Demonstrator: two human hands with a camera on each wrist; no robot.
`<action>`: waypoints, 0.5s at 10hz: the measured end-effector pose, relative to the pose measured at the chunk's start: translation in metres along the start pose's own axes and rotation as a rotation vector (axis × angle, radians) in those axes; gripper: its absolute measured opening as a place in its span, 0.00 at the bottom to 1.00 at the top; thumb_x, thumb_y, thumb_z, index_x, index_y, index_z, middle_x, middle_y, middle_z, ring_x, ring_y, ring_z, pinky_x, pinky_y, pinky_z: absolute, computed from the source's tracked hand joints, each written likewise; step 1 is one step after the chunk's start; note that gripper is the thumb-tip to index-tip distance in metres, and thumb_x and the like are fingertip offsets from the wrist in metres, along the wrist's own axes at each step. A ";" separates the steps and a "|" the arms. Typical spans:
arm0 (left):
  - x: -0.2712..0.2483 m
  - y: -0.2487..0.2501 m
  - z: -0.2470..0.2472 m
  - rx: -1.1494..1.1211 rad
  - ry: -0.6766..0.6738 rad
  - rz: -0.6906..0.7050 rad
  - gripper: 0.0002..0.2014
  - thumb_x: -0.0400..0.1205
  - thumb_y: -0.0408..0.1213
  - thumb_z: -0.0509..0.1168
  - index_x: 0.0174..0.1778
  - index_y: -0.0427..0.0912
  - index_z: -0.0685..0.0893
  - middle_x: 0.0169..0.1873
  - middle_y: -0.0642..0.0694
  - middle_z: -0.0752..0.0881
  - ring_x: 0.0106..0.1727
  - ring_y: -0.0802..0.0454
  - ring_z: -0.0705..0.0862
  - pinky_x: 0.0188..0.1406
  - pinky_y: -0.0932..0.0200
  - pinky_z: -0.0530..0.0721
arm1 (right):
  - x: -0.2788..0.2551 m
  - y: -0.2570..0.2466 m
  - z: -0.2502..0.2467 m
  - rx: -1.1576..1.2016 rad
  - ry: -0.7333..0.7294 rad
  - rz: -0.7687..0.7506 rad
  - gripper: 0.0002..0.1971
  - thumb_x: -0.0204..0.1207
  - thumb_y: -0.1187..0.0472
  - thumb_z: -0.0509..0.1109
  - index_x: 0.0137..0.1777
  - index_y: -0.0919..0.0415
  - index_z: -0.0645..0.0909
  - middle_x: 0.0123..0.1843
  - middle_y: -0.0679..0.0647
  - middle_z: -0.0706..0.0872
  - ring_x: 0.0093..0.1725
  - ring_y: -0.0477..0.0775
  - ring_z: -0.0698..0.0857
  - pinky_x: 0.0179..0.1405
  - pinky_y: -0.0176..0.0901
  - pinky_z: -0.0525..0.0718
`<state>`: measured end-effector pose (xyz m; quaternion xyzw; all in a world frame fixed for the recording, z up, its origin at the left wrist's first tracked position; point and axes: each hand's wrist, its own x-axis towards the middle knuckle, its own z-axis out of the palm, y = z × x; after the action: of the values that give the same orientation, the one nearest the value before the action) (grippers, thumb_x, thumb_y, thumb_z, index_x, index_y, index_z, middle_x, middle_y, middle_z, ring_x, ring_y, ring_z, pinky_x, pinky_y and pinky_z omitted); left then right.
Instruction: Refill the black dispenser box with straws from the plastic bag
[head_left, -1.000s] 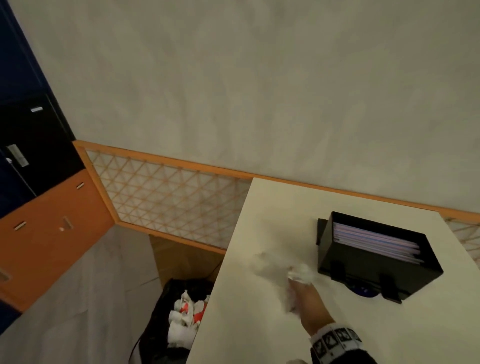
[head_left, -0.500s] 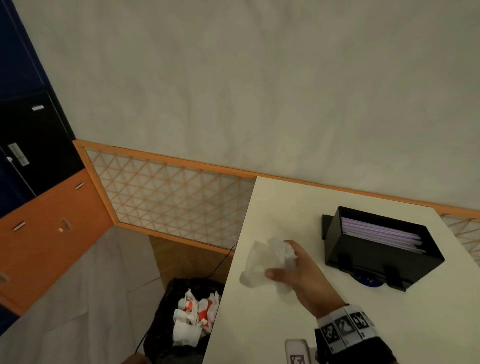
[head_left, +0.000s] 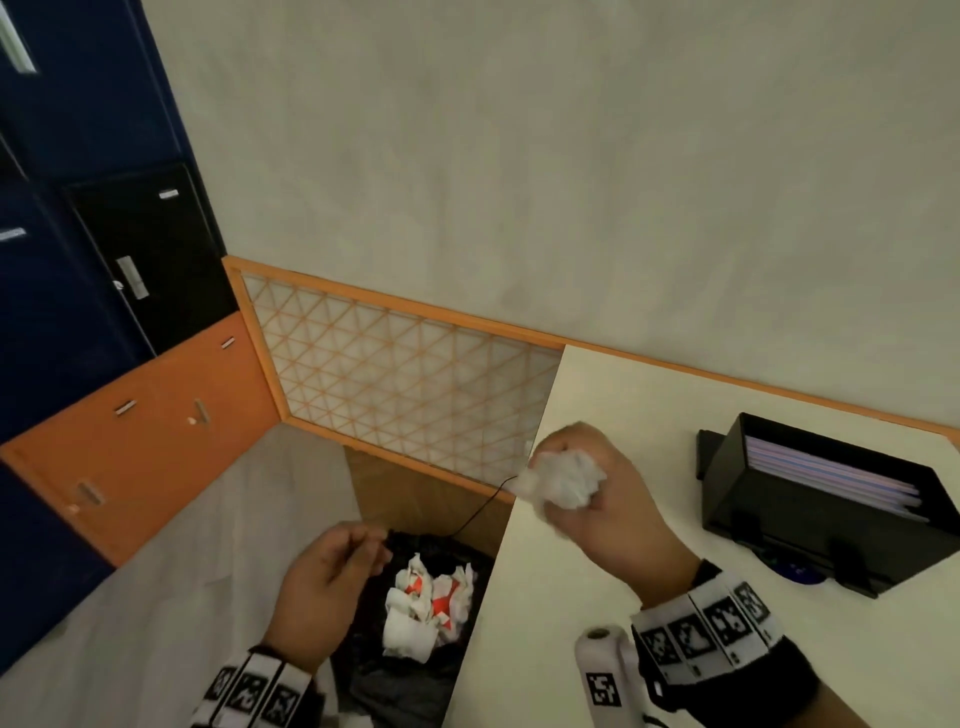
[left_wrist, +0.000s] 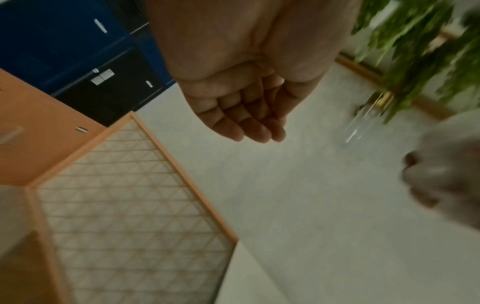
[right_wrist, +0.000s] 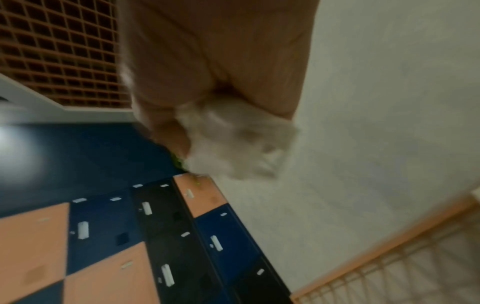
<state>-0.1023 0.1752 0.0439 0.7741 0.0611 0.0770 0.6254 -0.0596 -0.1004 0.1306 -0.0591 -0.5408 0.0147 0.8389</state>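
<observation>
bin (head_left: 415, 670) on the floor left of the tabletop (head_left: 649, 415); file box (head_left: 826, 519) on the tabletop's right; lattice panel (head_left: 395, 389) behind the bin.

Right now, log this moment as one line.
right hand: grips crumpled tissue | left hand: empty, near trash bin | tissue: not yet binned

The left hand (left_wrist: 241, 86) hangs above the lattice panel (left_wrist: 124, 205), palm showing, fingers (left_wrist: 233, 127) loosely curled and holding nothing. Right of the panel, at the frame edge, the blurred right hand (left_wrist: 423, 200) grips a pale paper wad (left_wrist: 446, 164). Blue, black and orange lockers (left_wrist: 64, 51) adjoin the panel's upper left; green foliage (left_wrist: 428, 51) lies far to its upper right.
</observation>
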 end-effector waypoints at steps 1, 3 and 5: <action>0.005 0.045 0.009 -0.299 0.030 0.047 0.08 0.84 0.37 0.63 0.44 0.36 0.83 0.33 0.46 0.86 0.40 0.48 0.82 0.42 0.56 0.81 | 0.027 0.042 0.015 -1.285 0.036 0.762 0.15 0.66 0.46 0.71 0.44 0.55 0.75 0.39 0.51 0.78 0.38 0.47 0.78 0.38 0.39 0.74; 0.013 0.103 0.027 -1.045 -0.519 -0.298 0.32 0.74 0.62 0.63 0.65 0.40 0.76 0.59 0.33 0.82 0.62 0.38 0.81 0.55 0.45 0.85 | 0.030 0.118 0.044 -1.535 -0.089 0.963 0.17 0.81 0.60 0.56 0.63 0.71 0.76 0.60 0.59 0.79 0.59 0.48 0.77 0.59 0.32 0.73; -0.003 0.089 0.024 -0.879 -0.449 -0.257 0.19 0.82 0.48 0.60 0.57 0.36 0.82 0.49 0.35 0.89 0.49 0.46 0.89 0.44 0.52 0.88 | 0.004 0.112 0.020 -2.088 -0.429 0.756 0.22 0.66 0.50 0.69 0.61 0.51 0.73 0.73 0.46 0.67 0.73 0.53 0.68 0.75 0.75 0.53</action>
<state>-0.1004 0.1330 0.1257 0.4217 -0.0180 -0.1504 0.8940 -0.0717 0.0128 0.1292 -0.8870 -0.3687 -0.1815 0.2105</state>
